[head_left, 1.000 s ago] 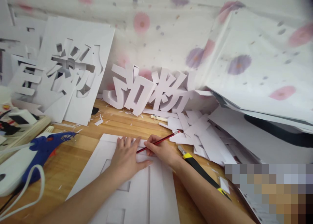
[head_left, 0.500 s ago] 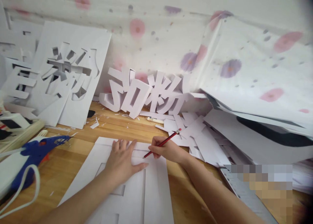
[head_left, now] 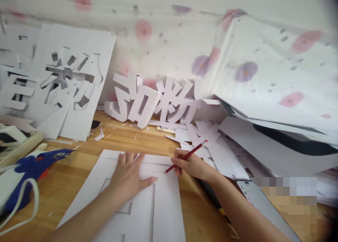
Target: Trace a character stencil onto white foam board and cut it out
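Note:
A white board [head_left: 167, 206] with cut-out shapes lies on the wooden table in front of me. Along its far edge runs a narrow white strip [head_left: 158, 160]. My left hand [head_left: 130, 175] rests flat on strip and board, fingers spread and thumb pointing right. In my right hand [head_left: 188, 164] is a red and black pencil [head_left: 196, 149], pinched near its point. The pencil tip meets the board just below the strip, close to the right edge; its eraser end tilts up to the right.
A blue glue gun [head_left: 43, 161] with a white cord lies at left. White three-dimensional characters [head_left: 148, 103] stand at the back, beside leaning cut-out boards [head_left: 101, 64]. White scraps [head_left: 224, 157] heap at right, near a metal ruler [head_left: 260, 199]. A dark tool [head_left: 211, 194] lies beneath my right forearm.
My right hand and the pencil have moved right along the strip, toward the board's right edge. My left hand stays in place on the board. The view has shifted slightly.

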The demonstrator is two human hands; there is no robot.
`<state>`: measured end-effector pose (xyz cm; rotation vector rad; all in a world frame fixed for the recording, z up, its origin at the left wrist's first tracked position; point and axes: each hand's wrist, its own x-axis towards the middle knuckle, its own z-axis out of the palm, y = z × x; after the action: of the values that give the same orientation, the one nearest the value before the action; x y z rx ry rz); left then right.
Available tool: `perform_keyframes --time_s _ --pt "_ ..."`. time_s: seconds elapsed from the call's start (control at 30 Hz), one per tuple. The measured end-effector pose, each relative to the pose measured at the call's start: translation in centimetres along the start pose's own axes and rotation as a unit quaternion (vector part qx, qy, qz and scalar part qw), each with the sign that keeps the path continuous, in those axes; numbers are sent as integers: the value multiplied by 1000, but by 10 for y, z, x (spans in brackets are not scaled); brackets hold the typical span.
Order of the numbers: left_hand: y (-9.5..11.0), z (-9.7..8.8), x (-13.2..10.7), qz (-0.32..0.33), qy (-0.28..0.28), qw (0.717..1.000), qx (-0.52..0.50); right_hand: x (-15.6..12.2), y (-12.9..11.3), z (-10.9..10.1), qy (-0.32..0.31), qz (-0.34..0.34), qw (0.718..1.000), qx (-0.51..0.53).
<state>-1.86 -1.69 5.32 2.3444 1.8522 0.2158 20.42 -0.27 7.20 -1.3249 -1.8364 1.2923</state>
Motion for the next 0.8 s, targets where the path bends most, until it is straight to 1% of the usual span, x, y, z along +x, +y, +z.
perform_keyframes --time_s 0.13,0.27,0.37,0.8 --pt "0 1 0 2 3 1000 1 -1 2 -1 5 3 1000 0" --pt "1 -2 0 -2 -14 1000 4 -2 3 -2 7 0 1000 6" --pt "2 -3 0 -3 -13 1000 5 -4 3 -2 10 -1 1000 5" --pt "2 -4 0 -1 -18 1000 1 -10 4 2 37 -4 998 -42"
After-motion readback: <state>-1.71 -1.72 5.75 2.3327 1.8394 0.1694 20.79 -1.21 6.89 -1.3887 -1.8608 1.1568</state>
